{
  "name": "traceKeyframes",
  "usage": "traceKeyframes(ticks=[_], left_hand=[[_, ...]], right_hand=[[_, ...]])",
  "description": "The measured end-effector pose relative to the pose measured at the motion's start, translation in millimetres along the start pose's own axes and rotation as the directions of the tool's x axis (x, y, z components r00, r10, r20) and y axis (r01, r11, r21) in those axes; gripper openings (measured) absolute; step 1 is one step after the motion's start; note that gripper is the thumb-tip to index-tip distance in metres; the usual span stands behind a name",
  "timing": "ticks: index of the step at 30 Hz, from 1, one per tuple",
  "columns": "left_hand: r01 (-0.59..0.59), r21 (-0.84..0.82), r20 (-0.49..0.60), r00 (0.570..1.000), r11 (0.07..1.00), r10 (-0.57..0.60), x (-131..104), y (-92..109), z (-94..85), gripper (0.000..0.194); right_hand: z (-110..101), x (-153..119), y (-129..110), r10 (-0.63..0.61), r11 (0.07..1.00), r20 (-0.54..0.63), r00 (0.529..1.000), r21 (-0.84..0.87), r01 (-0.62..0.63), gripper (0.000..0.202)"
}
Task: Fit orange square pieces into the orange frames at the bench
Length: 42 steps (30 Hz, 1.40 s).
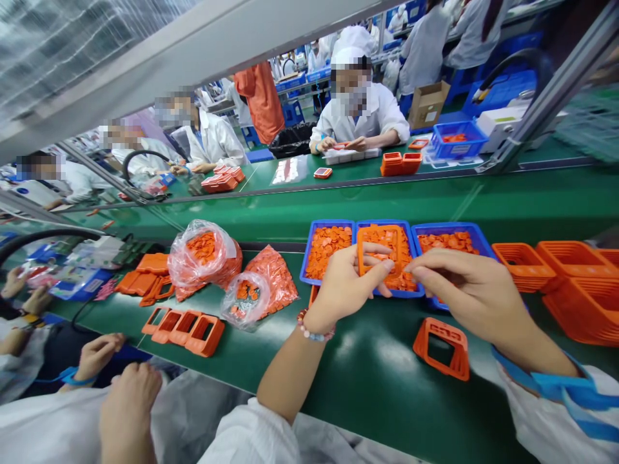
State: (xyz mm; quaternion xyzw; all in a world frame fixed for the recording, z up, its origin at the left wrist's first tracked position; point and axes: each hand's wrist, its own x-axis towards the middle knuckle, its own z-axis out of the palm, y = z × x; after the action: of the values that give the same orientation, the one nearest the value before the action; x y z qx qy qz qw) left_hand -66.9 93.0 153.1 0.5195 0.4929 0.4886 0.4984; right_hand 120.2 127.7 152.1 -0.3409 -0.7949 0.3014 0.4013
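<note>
My left hand [341, 283], with a beaded bracelet at its wrist, grips an orange plastic frame [360, 250] by its lower left part and holds it up. My right hand [471, 290] is closed in a pinch beside the frame's right edge; whatever its fingertips hold is too small to make out. Under and behind the hands stand a left blue bin [305, 261], a middle blue bin [407, 294] and a right blue bin [478, 237], all with small flat orange pieces. Another orange frame [459, 361] lies on the green table below my right hand.
Nested stacks of orange frames [580, 306] stand at the right. Leftward are an open plastic bag [227, 258] of orange pieces, a smaller bag [280, 277] and a row of frames [186, 328]. A neighbour's hands [130, 393] rest at lower left. A co-worker [360, 116] sits opposite.
</note>
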Motion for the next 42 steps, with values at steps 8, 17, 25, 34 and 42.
traceKeyframes(ticks=[8, 17, 25, 34, 42], left_hand=[[-0.017, -0.012, -0.017, 1.000, 1.000, 0.017, 7, -6, -2.8, 0.030], [-0.026, -0.034, -0.016, 1.000, 0.999, 0.025, 9, -5, -2.7, 0.037], [-0.014, 0.002, 0.004, 1.000, 1.000, 0.014, 6, -3, -0.7, 0.036], [-0.037, 0.016, -0.034, 0.999, 0.999, 0.037, 6, -8, 4.2, 0.027], [-0.093, 0.038, -0.058, 0.994, 0.995, 0.095, 1, -7, 15.6, 0.017]], right_hand=[[12, -1, 7, 0.198, 0.973, -0.171, 0.965, 0.154, -0.172, 0.017], [19, 7, 17, 0.108, 0.981, -0.193, 0.975, 0.179, -0.073, 0.008], [31, 8, 24, 0.159, 0.953, -0.156, 0.975, 0.281, -0.110, 0.006], [31, 11, 24, 0.282, 0.838, -0.073, 0.957, 0.504, -0.208, 0.011], [40, 8, 26, 0.264, 0.837, -0.104, 0.959, 0.520, -0.174, 0.009]])
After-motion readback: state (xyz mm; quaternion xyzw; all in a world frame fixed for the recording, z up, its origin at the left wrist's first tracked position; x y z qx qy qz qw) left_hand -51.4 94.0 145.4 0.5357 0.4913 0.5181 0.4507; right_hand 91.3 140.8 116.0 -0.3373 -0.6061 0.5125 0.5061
